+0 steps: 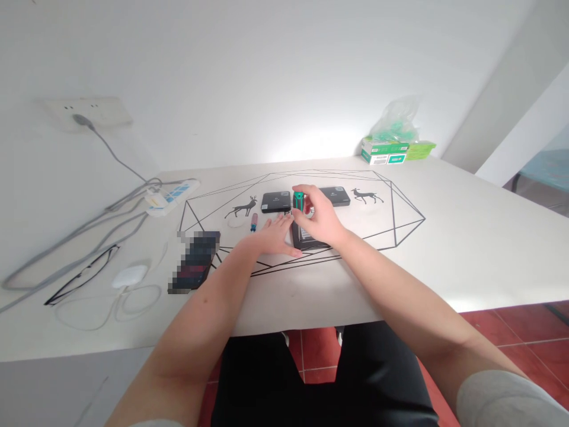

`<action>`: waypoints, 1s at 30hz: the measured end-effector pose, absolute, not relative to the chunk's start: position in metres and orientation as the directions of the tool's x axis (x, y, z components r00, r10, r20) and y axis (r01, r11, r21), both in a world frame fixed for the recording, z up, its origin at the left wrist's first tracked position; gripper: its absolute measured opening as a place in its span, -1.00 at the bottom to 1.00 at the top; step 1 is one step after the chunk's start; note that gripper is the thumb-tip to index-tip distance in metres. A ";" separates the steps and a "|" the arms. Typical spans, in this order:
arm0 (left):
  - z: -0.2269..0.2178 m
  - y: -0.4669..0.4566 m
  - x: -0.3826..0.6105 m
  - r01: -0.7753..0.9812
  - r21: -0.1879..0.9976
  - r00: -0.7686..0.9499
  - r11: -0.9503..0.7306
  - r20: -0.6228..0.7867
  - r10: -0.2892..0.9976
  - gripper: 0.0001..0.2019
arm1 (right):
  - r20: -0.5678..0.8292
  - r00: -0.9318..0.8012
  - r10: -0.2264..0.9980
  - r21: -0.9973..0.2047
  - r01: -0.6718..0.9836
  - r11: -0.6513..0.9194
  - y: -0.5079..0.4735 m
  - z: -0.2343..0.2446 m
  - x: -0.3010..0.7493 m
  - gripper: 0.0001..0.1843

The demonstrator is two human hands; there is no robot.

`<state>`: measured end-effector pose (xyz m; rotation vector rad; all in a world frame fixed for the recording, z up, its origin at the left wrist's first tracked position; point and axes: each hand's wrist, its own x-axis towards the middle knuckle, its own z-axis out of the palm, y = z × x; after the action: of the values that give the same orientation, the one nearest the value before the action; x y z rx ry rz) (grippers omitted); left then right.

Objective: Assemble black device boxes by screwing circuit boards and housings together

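With the clock centred on the black rectangular device (311, 243) and twelve toward the wall, I see the right hand (326, 220) above it, thumb and fingers gripping the ribbed handle of a green-handled screwdriver (299, 202); its tip is too small to make out. That hand and forearm cover much of the device, leaving a dark edge and part of a pale printed label whose text I can't read. The left hand (275, 235) lies flat at nine o'clock, its fingers extended rather than curled, so close to the device that I can't tell exactly where they touch. At ten sits a flat matte-black case (276, 201) with a small sticker; at one, a similar black box (336, 196) is partly hidden behind the right hand. A slim pink-and-blue screwdriver (253, 222) lies just past nine. The phone (198, 261), between eight and nine, is blurred into blocks. Farther that way are a glossy white earbud case (130, 276) and thin dark-framed glasses (83, 271). Between one and two, a crumpled translucent plastic bag (397, 121) rests on green-and-white cartons (385, 151); its greenish contents are indistinct. The smooth white tabletop (466, 237) carries black geometric lines and deer silhouettes.
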<state>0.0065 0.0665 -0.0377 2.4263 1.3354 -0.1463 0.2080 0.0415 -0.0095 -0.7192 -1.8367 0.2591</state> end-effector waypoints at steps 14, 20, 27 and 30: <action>-0.029 0.061 0.009 0.836 0.270 0.541 -0.478 -0.258 0.800 0.41 | 0.831 -0.244 0.500 -0.399 0.365 0.841 0.045 -0.014 0.207 -0.51; -0.035 0.065 0.007 0.823 0.269 0.561 -0.500 -0.246 0.791 0.43 | 0.841 -0.214 0.497 -0.409 0.351 0.842 0.046 -0.015 0.208 -0.57; -0.036 0.065 0.009 0.846 0.269 0.523 -0.460 -0.252 0.814 0.45 | 0.840 -0.201 0.505 -0.415 0.363 0.834 0.044 -0.015 0.210 -0.60; -0.036 0.062 0.010 0.844 0.280 0.523 -0.458 -0.237 0.819 0.42 | 0.850 -0.201 0.488 -0.396 0.367 0.842 0.045 -0.015 0.210 -0.60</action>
<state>0.0097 0.0624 -0.0357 2.4060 1.3743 -0.0962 0.2101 0.0446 -0.0152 -0.6490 -1.8159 0.1246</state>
